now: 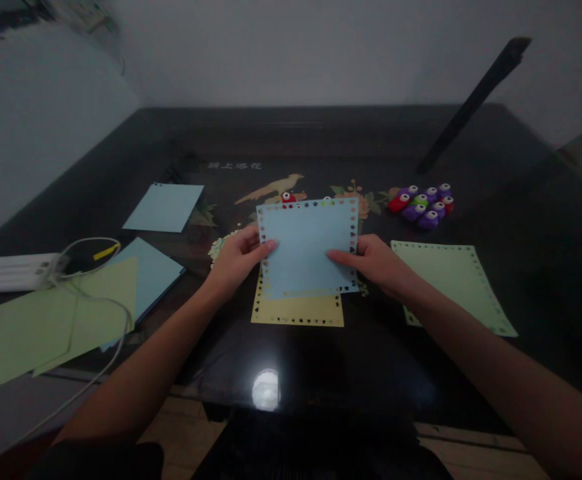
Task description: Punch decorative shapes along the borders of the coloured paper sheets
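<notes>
A square of light blue paper point(305, 247) with small shapes punched along its edges is held up between my two hands. My left hand point(241, 257) pinches its left edge, thumb on top. At the right edge my right hand point(378, 263) grips it the same way. Below and partly behind it shows a yellow paper point(298, 310), also punched along its edges. Just beyond the blue sheet's top edge, a red craft punch point(288, 197) peeks out, partly hidden. Small paper cut-outs point(217, 248) lie in a pile behind my left hand.
Several red, purple and green craft punches point(423, 205) cluster at the right. A punched green paper point(448, 280) lies near my right forearm. On the left are a blue sheet point(165, 208), more blue paper point(153, 270), green sheets point(35, 333), and a white power bank point(11, 272) with a cable point(115, 303).
</notes>
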The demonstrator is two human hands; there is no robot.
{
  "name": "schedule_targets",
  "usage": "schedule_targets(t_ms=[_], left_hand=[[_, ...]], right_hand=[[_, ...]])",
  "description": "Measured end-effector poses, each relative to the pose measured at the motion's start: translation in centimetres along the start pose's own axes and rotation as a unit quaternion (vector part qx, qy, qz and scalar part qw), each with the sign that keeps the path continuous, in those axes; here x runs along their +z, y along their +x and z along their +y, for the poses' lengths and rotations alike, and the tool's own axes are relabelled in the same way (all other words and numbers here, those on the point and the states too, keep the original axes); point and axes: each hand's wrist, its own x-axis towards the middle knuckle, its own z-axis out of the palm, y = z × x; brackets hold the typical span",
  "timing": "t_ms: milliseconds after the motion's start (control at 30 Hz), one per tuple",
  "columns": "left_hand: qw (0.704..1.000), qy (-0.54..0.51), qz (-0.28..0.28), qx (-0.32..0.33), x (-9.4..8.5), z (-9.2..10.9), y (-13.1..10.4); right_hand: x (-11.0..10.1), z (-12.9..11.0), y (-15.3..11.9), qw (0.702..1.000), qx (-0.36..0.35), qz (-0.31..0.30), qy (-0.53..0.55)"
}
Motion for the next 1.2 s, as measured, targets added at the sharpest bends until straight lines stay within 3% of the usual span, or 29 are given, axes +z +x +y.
schedule_targets(t_ms=[133,200,533,1200], left_hand=[[0.995,0.049,-0.087,-0.024,0.00,-0.40,-0.27],[0.991,0.072,-0.105,-0.029,0.01,-0.43,-0.45],[0.996,0.046,-0.077,-0.006,0.31,-0.16,-0.55],[0.994,0.070,-0.082,-0.003,0.30,-0.12,-0.65]], right_hand=[[-0.71,-0.09,0.12,0.998,-0.024,0.061,0.007],[-0.96,-0.25,0.08,0.997,-0.029,0.069,0.014],[-0.58,-0.61,-0.41,0.997,0.025,-0.020,0.073],[-0.55,-0.63,-0.55,0.996,-0.008,-0.033,0.088]])
